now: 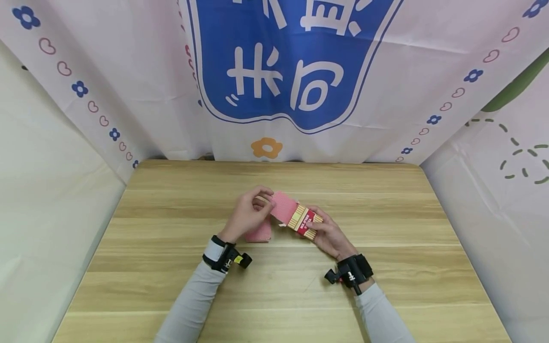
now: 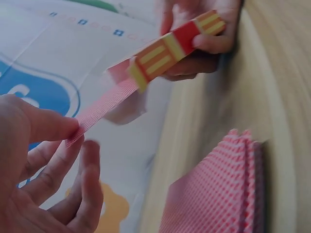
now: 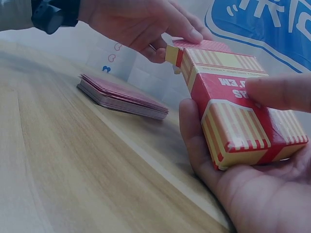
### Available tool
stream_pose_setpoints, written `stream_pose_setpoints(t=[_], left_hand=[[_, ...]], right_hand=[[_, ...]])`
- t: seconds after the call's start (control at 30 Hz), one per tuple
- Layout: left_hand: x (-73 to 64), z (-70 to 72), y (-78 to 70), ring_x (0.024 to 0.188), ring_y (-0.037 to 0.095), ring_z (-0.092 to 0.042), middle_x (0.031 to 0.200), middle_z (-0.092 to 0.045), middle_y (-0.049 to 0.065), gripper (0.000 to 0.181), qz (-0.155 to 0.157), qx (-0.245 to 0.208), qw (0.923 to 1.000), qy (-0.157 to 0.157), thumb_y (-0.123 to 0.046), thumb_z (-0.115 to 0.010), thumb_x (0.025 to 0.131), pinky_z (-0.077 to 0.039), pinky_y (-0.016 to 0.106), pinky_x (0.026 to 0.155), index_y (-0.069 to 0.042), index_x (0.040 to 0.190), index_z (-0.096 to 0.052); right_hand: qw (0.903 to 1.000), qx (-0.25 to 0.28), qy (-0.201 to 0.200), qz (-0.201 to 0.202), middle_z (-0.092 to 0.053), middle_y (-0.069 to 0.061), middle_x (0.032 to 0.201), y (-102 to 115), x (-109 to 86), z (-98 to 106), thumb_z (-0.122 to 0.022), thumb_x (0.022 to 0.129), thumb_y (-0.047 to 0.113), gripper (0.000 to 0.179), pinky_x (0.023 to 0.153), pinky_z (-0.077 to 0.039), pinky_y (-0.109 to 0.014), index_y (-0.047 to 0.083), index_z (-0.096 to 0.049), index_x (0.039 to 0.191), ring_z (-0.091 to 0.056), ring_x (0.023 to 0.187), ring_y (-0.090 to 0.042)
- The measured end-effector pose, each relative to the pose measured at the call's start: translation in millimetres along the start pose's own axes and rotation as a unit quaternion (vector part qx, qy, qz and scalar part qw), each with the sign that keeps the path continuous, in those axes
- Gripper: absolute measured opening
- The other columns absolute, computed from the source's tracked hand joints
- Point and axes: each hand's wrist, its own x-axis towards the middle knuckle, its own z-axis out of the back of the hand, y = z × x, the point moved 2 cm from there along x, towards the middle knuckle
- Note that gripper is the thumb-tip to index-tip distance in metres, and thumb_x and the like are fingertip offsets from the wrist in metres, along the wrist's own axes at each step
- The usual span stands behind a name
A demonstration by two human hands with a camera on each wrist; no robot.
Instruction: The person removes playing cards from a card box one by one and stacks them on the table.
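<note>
In the head view my right hand (image 1: 333,238) grips a red and yellow striped card box (image 1: 302,220), its thumb across the printed face. Red-backed playing cards (image 1: 284,207) stick out of the box's open end, tilted up to the left. My left hand (image 1: 249,213) pinches their outer edge between thumb and fingers, as the left wrist view shows on the cards (image 2: 103,108). Below that hand a stack of playing cards (image 1: 259,234) lies on the table, partly hidden by it. The right wrist view shows the stack (image 3: 121,99) slightly fanned, and an opened box flap (image 3: 172,55).
The wooden table (image 1: 274,300) runs back to a white printed cloth (image 1: 163,114) with a blue emblem (image 1: 283,71). Light cloth walls stand at both sides. Each wrist wears a black strap with a small camera (image 1: 244,260).
</note>
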Motion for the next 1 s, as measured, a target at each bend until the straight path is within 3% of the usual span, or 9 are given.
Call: stream_pose_setpoints(t=[0.17,0.3,0.37,0.5,0.63,0.83,1.0], left_hand=[[-0.2,14.3,4.2,0.087,0.038,-0.077,0.113,-0.070,0.017,0.022,0.023,-0.056,0.9981,-0.015,-0.009,-0.072,0.102,-0.059,0.024,0.072,-0.005,0.124,-0.070],[1.0,24.8,7.2,0.085,0.044,-0.075,0.115,-0.069,0.019,0.022,0.024,-0.070,0.9969,-0.026,-0.009,-0.070,0.103,-0.058,0.024,0.068,-0.005,0.125,-0.071],[2.1,29.7,9.0,0.083,0.042,-0.076,0.115,-0.069,0.019,0.022,0.021,-0.071,0.9967,-0.032,-0.009,-0.069,0.104,-0.060,0.028,0.067,-0.005,0.125,-0.071],[3.0,37.9,11.9,0.082,0.026,-0.077,0.117,-0.069,0.019,0.022,0.026,-0.068,0.9962,-0.048,-0.008,-0.068,0.105,-0.062,0.035,0.067,-0.004,0.126,-0.071],[3.4,43.3,14.8,0.083,0.013,-0.074,0.120,-0.068,0.018,0.021,0.043,-0.065,0.9951,-0.061,-0.009,-0.067,0.105,-0.059,0.030,0.063,-0.004,0.125,-0.070],[2.8,50.1,19.1,0.080,0.022,-0.072,0.123,-0.066,0.016,0.022,0.069,-0.056,0.9946,-0.054,-0.014,-0.068,0.106,-0.051,0.022,0.060,-0.006,0.126,-0.070],[1.3,54.5,23.5,0.075,0.032,-0.068,0.125,-0.064,0.012,0.020,0.103,-0.026,0.9940,-0.027,-0.020,-0.067,0.107,-0.052,0.024,0.061,-0.013,0.125,-0.071]], right_hand=[[1.0000,0.001,0.005,-0.003,-0.050,-0.011,0.149,0,-0.4,0,-0.050,0.106,-0.008,0.045,0.103,-0.059,-0.043,0.017,-0.054,0.142,-0.063,0.129,-0.025],[0.9999,0.000,-0.005,-0.011,-0.044,-0.012,0.152,0,-0.2,0,-0.047,0.105,-0.010,0.048,0.104,-0.058,-0.043,0.018,-0.052,0.144,-0.061,0.130,-0.026],[0.9998,-0.002,-0.013,-0.014,-0.042,-0.013,0.154,0,0.1,0,-0.046,0.104,-0.010,0.049,0.104,-0.058,-0.043,0.019,-0.052,0.143,-0.060,0.131,-0.026],[0.9995,-0.003,-0.025,-0.019,-0.040,-0.013,0.155,-1,0.3,0,-0.046,0.103,-0.011,0.050,0.104,-0.058,-0.042,0.020,-0.054,0.142,-0.059,0.131,-0.026],[0.9995,-0.004,-0.026,-0.020,-0.040,-0.013,0.154,0,-0.3,-1,-0.045,0.104,-0.011,0.049,0.104,-0.058,-0.042,0.020,-0.054,0.141,-0.059,0.130,-0.026],[0.9994,-0.008,-0.026,-0.020,-0.041,-0.013,0.152,0,-0.7,-1,-0.046,0.104,-0.010,0.048,0.105,-0.057,-0.041,0.021,-0.055,0.140,-0.060,0.129,-0.025],[0.9997,0.008,-0.018,-0.015,-0.046,-0.011,0.149,0,-1.1,1,-0.045,0.105,-0.009,0.046,0.104,-0.058,-0.042,0.020,-0.055,0.140,-0.062,0.127,-0.024]])
